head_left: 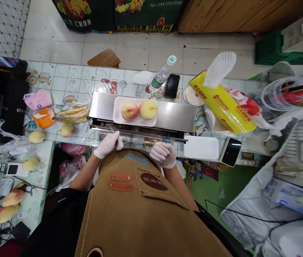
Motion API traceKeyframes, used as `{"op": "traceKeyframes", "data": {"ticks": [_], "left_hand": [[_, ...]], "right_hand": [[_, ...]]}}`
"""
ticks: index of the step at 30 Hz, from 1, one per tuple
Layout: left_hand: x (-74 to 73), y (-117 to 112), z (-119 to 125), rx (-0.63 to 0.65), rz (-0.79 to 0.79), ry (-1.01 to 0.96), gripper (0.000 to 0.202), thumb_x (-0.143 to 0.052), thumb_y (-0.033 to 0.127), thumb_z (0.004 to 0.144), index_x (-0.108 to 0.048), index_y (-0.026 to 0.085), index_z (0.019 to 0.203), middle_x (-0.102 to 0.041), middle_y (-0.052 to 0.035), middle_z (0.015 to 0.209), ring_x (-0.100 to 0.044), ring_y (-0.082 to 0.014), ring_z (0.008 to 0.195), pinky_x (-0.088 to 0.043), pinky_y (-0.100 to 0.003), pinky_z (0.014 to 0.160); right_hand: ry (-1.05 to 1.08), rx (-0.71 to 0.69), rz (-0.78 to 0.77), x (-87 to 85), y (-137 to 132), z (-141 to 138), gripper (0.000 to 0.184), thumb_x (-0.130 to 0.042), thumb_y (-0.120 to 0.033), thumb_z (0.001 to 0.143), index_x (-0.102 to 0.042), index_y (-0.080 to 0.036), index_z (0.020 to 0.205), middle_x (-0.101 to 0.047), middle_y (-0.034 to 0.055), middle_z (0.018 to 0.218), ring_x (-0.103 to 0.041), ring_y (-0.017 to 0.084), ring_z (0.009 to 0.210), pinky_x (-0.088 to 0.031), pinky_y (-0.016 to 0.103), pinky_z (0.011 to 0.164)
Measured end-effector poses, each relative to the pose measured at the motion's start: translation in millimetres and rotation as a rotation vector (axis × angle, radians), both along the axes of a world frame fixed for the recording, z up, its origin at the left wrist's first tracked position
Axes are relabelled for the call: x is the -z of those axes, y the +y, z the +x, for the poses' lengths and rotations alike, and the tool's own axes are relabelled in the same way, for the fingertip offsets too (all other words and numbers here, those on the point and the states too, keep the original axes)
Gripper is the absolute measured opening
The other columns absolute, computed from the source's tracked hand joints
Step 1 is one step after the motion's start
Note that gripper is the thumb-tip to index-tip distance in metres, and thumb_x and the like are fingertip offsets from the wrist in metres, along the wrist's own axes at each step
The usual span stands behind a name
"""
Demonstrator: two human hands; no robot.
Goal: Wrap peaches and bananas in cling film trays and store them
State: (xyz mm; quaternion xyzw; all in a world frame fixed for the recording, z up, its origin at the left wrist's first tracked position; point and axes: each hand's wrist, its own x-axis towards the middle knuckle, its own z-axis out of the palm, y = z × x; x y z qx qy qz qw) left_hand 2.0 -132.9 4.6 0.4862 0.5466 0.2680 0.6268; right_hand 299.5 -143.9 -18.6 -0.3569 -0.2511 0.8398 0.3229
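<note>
Two peaches point(148, 109) lie side by side on a white foam tray point(117, 110), which rests on top of a long stainless-steel film wrapping machine point(179, 117). Clear plastic film point(134, 138) shows along the machine's near edge, in front of my apron. White gloves cover both hands. My left hand point(110, 144) is at the left part of that edge, fingers pinched on the film. My right hand point(163, 154) is closed at the right part of the edge, its fingers curled at the film. The film's exact hold inside each glove is partly hidden.
At left are a banana bunch point(72, 115), loose peaches point(67, 130) and a pink packet point(37, 99). Behind the machine stand a water bottle point(160, 75) and a dark phone point(172, 86). Rightward are a yellow box point(223, 103), a white foam tray point(201, 147) and another phone point(231, 152).
</note>
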Motion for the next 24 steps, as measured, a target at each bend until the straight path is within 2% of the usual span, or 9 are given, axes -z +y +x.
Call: {"op": "traceKeyframes", "data": {"ticks": [3,6,9,11,15,18,20,24], "left_hand": [[-15.8,-4.5,-5.8,0.058,0.058,0.019,0.083,-0.031,0.071,0.108,-0.071,0.021,0.056,-0.07,-0.0094,0.058,-0.068,-0.0199,0.06,-0.057,-0.034,0.07],[-33.2,-11.2,-12.5,0.114,0.127,0.013,0.082,-0.032,0.069,0.11,-0.075,0.021,0.06,-0.074,-0.0094,0.063,-0.071,-0.0207,0.065,-0.059,-0.034,0.076],[-51.5,-19.0,-19.6,0.139,0.213,-0.01,0.079,-0.032,0.063,0.113,-0.079,0.02,0.065,-0.078,-0.0104,0.068,-0.073,-0.0205,0.067,-0.06,-0.033,0.078],[-62.8,-23.7,-23.9,0.143,0.27,-0.014,0.077,-0.032,0.059,0.114,-0.082,0.02,0.07,-0.079,-0.0113,0.072,-0.075,-0.0211,0.07,-0.061,-0.034,0.081],[-81.9,-28.6,-31.0,0.1,0.362,-0.018,0.071,-0.034,0.053,0.115,-0.087,0.019,0.084,-0.083,-0.0123,0.084,-0.079,-0.0241,0.08,-0.062,-0.036,0.082],[-95.0,-26.9,-33.5,0.095,0.442,-0.016,0.064,-0.036,0.048,0.115,-0.09,0.019,0.095,-0.085,-0.0118,0.092,-0.081,-0.0247,0.085,-0.063,-0.035,0.083],[-103.8,-24.4,-33.1,0.101,0.48,-0.017,0.061,-0.038,0.044,0.115,-0.09,0.02,0.098,-0.086,-0.0109,0.094,-0.081,-0.0245,0.086,-0.063,-0.035,0.084],[-117.6,-20.1,-30.1,0.146,0.514,-0.053,0.056,-0.039,0.04,0.114,-0.09,0.021,0.103,-0.086,-0.0099,0.095,-0.08,-0.0246,0.084,-0.063,-0.037,0.084]], "right_hand": [[0.02,0.024,0.021,-13.5,0.3,7.2,0.078,-0.064,-0.069,0.085,-0.009,-0.032,0.043,0.0,-0.0105,0.039,-0.011,0.009,0.032,-0.023,0.03,0.04],[0.069,0.054,0.083,-35.0,-2.4,11.2,0.076,-0.066,-0.061,0.087,-0.014,-0.031,0.04,-0.007,-0.0094,0.036,-0.016,0.009,0.03,-0.025,0.029,0.039],[0.281,0.063,0.247,-57.6,-5.2,9.8,0.069,-0.061,-0.049,0.097,-0.024,-0.027,0.043,-0.019,-0.0078,0.036,-0.026,0.01,0.03,-0.029,0.028,0.04],[0.349,0.054,0.375,-70.9,-6.5,9.4,0.064,-0.057,-0.041,0.102,-0.032,-0.025,0.046,-0.03,-0.0055,0.039,-0.037,0.012,0.034,-0.036,0.028,0.044],[0.132,0.007,0.571,-92.5,-7.1,18.1,0.053,-0.056,-0.036,0.106,-0.051,-0.023,0.055,-0.058,0.0017,0.057,-0.061,0.017,0.058,-0.049,0.031,0.061],[-0.068,-0.083,0.717,-106.1,-5.0,28.6,0.049,-0.053,-0.038,0.11,-0.066,-0.021,0.066,-0.074,0.0058,0.076,-0.07,0.02,0.074,-0.055,0.034,0.073],[-0.214,-0.117,0.812,-114.9,-3.4,34.1,0.046,-0.051,-0.037,0.112,-0.075,-0.022,0.076,-0.081,0.0068,0.09,-0.074,0.02,0.083,-0.058,0.034,0.081],[-0.45,-0.085,0.938,-129.9,-3.2,41.3,0.038,-0.049,-0.029,0.112,-0.085,-0.024,0.104,-0.085,0.0066,0.112,-0.079,0.021,0.104,-0.06,0.033,0.097]]}}
